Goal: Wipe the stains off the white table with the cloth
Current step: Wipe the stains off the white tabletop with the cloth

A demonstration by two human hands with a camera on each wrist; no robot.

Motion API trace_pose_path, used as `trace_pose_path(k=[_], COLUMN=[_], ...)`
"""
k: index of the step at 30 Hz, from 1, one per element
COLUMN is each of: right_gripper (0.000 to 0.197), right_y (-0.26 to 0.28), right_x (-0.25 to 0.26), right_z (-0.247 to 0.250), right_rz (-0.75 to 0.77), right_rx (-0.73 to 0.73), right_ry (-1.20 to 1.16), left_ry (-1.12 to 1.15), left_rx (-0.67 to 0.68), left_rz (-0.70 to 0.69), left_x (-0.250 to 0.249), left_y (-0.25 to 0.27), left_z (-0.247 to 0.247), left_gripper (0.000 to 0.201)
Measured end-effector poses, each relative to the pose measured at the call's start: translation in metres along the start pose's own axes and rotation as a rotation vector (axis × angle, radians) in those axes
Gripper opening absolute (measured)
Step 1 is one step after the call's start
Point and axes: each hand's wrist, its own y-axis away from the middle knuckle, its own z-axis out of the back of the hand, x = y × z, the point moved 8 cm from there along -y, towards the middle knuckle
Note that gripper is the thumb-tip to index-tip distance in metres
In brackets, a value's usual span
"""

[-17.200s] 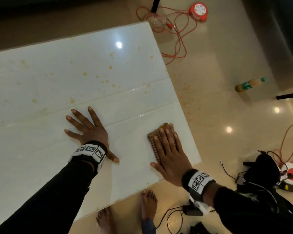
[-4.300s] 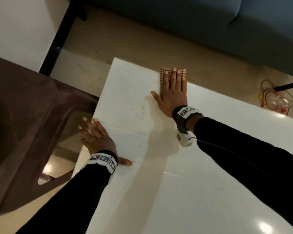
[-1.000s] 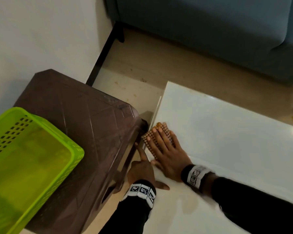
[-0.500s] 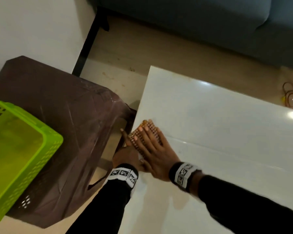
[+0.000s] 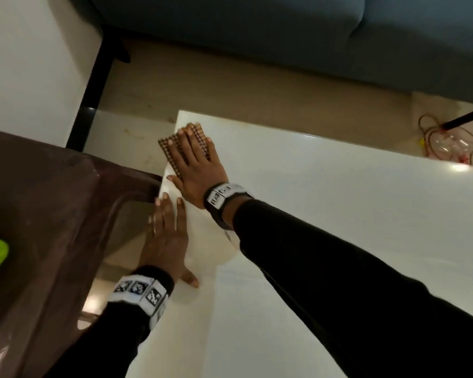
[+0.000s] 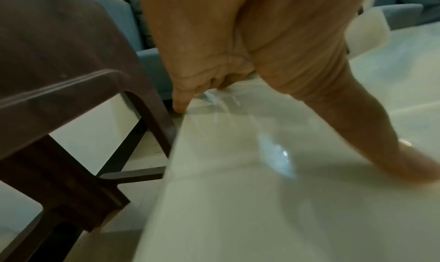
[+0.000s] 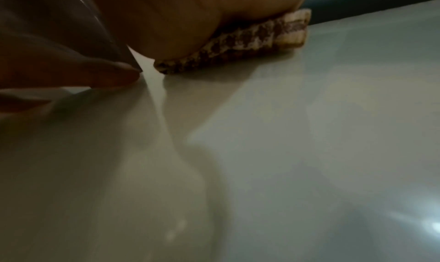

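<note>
Head view: right hand (image 5: 200, 165), fingers flat and straight, presses the cloth (image 5: 175, 144) on the white desk (image 5: 339, 214) near its 11 o'clock corner. Left hand (image 5: 165, 238) lies flat at the desk's 9 o'clock edge, holding nothing, beside a brown chair (image 5: 52, 214).

Left wrist view: fingers (image 6: 183, 96) spread on the desk edge.

Right wrist view: cloth (image 7: 238, 45) flattened under the palm.

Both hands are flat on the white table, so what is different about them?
The right hand presses a checked brown cloth onto the white table; the left hand has nothing under it. The right hand lies near the table's far corner, while the left hand rests nearer the person, fingers reaching over the table's edge beside a brown chair. Both have straight fingers and marked wristbands.
</note>
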Motion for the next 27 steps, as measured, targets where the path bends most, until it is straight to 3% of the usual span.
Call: trace_pose_path(k=[3,6,11,17,20,27], right_gripper=[0.077,0.076,0.075,0.078,0.083,0.081], right_y=[-0.003,0.015,0.086,0.205,0.266,0.387], right_x=[-0.016,-0.060,-0.188,-0.364,-0.438,-0.585], right_z=[0.004,0.001,-0.004,-0.019,-0.029,-0.050], right_rz=[0.016,-0.059,-0.226,-0.501,-0.627,-0.895], right_rx=[-0.002,-0.015,-0.040,-0.076,-0.111,-0.208], right_ry=[0.030,-0.057,-0.141,-0.194,-0.205,-0.272], left_ry=[-0.089,-0.024,0.033,-0.020,-0.082,-0.168], left_rx=[0.065,0.066,-0.019,0.018,0.083,0.122], left_rz=[-0.004,0.038,-0.087,-0.203,-0.170,-0.037], left_x=[-0.031,-0.066,-0.163,-0.297,-0.323,-0.330], left_y=[-0.011,-0.015,-0.024,-0.045,-0.056,-0.069], left_z=[0.015,0.028,0.052,0.066,0.065,0.065], left_gripper=[0.181,0.181,0.183,0.177,0.180,0.193])
